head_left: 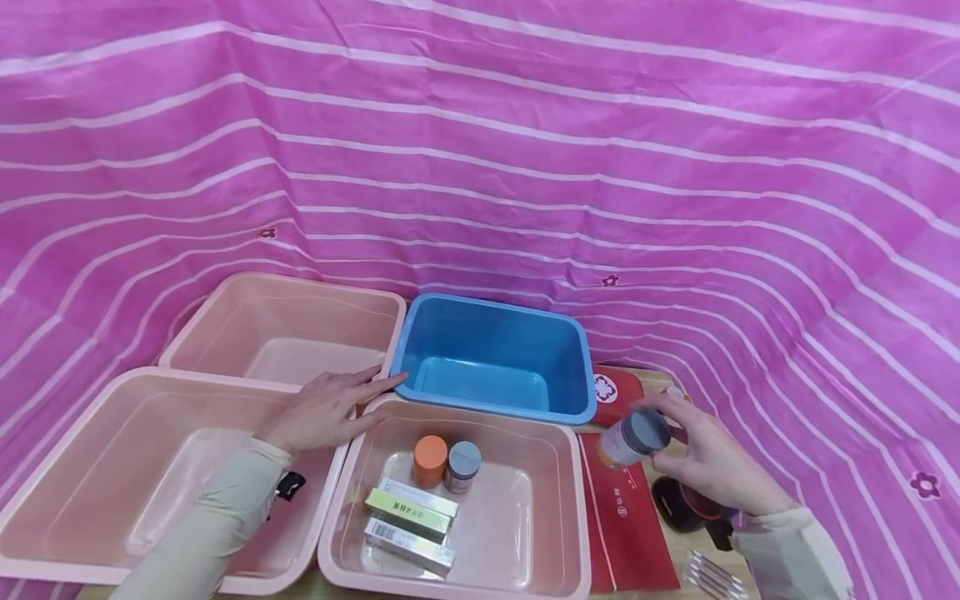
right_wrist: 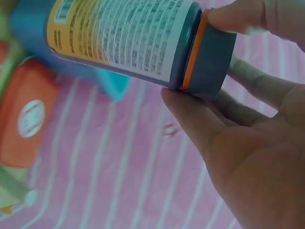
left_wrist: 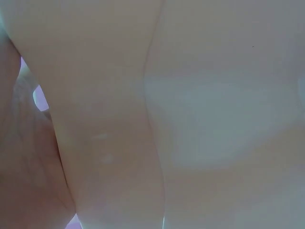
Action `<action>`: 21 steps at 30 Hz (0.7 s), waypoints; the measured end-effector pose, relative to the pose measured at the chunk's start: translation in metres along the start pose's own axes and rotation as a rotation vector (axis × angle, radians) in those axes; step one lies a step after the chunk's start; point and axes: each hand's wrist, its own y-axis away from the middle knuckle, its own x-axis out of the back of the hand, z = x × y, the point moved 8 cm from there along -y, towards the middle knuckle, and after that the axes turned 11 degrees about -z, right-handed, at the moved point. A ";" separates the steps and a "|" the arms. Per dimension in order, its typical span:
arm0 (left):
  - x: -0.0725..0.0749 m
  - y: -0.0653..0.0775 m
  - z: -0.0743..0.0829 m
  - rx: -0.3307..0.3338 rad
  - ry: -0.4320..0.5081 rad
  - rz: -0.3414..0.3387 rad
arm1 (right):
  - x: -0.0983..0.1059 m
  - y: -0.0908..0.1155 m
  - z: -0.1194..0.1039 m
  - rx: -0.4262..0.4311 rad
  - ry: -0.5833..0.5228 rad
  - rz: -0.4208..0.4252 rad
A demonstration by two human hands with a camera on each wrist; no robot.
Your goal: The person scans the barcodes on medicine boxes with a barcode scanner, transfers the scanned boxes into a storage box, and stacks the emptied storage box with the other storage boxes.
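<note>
My right hand (head_left: 708, 458) holds a supplement bottle (head_left: 621, 446) by its dark grey lid (right_wrist: 208, 59), tilted, above the red packet (head_left: 630, 521) on the right. In the right wrist view, thumb and fingers pinch the lid, and a white-and-yellow label (right_wrist: 138, 36) faces the camera. My left hand (head_left: 322, 410) rests over the rims where the bins meet, its index finger stretched to the corner of the blue bin (head_left: 491, 404). In the front pink bin (head_left: 551, 442) stand an orange-lidded bottle (head_left: 431, 461) and a grey-lidded bottle (head_left: 462, 467), beside several slim boxes (head_left: 408, 512).
Two more pink bins stand at left, one in front (head_left: 45, 467) and one behind (head_left: 285, 292). Right of the bins lie a second red packet (head_left: 626, 385), a dark round object (head_left: 678, 504) and a bundle of cotton swabs (head_left: 714, 575). Pink striped cloth (head_left: 480, 167) hangs around the table.
</note>
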 end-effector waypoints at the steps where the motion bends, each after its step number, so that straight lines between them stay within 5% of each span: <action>1: 0.000 -0.001 0.000 -0.001 -0.001 -0.002 | -0.002 0.004 0.004 -0.001 0.009 -0.003; 21: -0.001 -0.004 -0.002 0.000 -0.019 -0.004 | -0.019 0.069 0.078 -0.020 0.331 0.008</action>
